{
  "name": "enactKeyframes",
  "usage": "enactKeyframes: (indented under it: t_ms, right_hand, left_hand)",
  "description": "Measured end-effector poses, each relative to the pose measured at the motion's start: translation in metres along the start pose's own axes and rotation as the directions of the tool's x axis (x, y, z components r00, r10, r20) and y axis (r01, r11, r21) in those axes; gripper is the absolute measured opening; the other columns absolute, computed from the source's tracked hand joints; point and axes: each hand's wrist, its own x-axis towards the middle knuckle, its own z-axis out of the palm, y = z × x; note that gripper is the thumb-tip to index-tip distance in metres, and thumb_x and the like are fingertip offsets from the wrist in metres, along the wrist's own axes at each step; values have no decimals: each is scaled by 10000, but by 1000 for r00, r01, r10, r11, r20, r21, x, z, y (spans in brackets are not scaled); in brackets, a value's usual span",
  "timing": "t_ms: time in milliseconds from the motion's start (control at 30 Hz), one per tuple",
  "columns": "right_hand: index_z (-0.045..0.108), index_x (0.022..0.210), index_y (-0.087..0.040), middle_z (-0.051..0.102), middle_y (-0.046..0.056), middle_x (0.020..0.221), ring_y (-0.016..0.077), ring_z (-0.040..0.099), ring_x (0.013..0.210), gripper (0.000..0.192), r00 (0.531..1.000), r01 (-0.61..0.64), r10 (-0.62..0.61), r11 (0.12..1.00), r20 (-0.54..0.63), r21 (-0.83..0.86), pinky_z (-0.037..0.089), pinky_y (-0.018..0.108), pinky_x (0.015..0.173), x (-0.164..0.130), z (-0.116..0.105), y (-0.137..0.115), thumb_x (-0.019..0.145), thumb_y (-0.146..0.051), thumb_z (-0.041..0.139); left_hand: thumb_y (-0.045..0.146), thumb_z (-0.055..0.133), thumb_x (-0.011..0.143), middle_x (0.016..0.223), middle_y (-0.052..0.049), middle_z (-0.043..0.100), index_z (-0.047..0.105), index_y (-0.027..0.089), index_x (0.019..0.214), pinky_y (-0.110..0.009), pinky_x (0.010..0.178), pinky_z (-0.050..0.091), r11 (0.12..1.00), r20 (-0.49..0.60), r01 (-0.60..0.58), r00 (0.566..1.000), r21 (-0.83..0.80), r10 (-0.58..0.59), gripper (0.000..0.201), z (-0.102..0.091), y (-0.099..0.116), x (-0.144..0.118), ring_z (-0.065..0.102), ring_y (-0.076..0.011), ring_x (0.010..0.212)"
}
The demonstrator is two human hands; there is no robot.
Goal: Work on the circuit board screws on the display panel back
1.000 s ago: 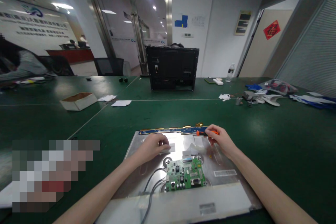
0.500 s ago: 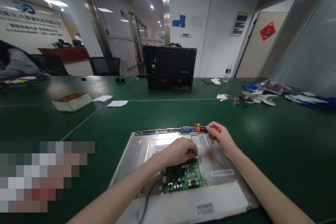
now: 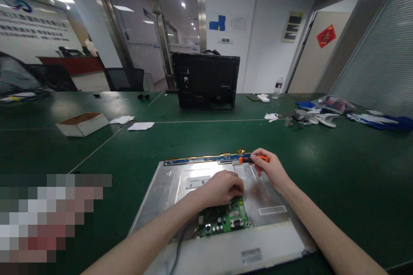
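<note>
— What are your hands doing right now?

— My left hand (image 3: 222,188) is resting, fingers curled down, on the far edge of the green circuit board (image 3: 226,221). Whether it is gripping anything under the fingers, I cannot tell. My right hand (image 3: 271,169) is closed around an orange-handled screwdriver (image 3: 250,160), pinching it near the top edge of the panel.

— Which panel is that?

— The silver metal back of a screen (image 3: 180,189), which is lying flat on the green table (image 3: 338,172) just in front of me. The circuit board is sitting on it, near its middle, with grey cables (image 3: 179,245) running off towards me. The screwdriver tip is pointing left along the blue strip (image 3: 200,161) at the panel's far edge.

— Anything else on the table?

— A black monitor shell (image 3: 206,80) is standing upright well beyond the panel. A cardboard box (image 3: 82,123) and some white papers (image 3: 140,126) are lying to the left, and a water bottle (image 3: 277,87) is standing far right, near a heap of white and blue bits (image 3: 322,118).
</note>
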Motion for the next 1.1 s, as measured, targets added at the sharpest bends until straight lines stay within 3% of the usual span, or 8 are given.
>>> enactKeyframes:
  t_ms: [300,467,700,1100]
  right_hand:
    - [552,670,-200,496,-41,544,77,371,431,425,994,-14,25,994,-104,106,339,211,373,0,2,-7,593,-542,793]
    - [540,680,-204,487,-43,554,83,397,435,431,992,-34,50,990,-115,135,352,211,369,1,3,-4,604,-551,784]
    - [545,797,-218,477,-65,566,96,434,470,459,990,-21,45,984,-132,179,372,204,377,2,2,-4,526,-429,850]
    - [582,810,-226,474,-51,563,106,435,479,437,966,92,-42,978,-254,186,365,219,386,0,2,-9,631,-575,774]
  left_hand:
    - [112,730,753,808,-27,734,748,171,847,-221,693,450,991,2,71,997,-115,-71,113,-2,-2,-2,653,-167,734]
    - [108,673,795,820,-24,741,754,178,880,-213,702,454,982,24,88,996,-168,-86,137,-6,-4,-2,658,-159,744]
    - [107,660,813,815,-41,747,760,154,881,-203,684,446,976,11,108,994,-189,-108,130,-3,-6,-2,656,-157,735]
    - [139,700,797,788,-26,734,760,159,842,-198,668,442,970,-4,130,991,-203,-134,77,-2,-6,-4,645,-149,709]
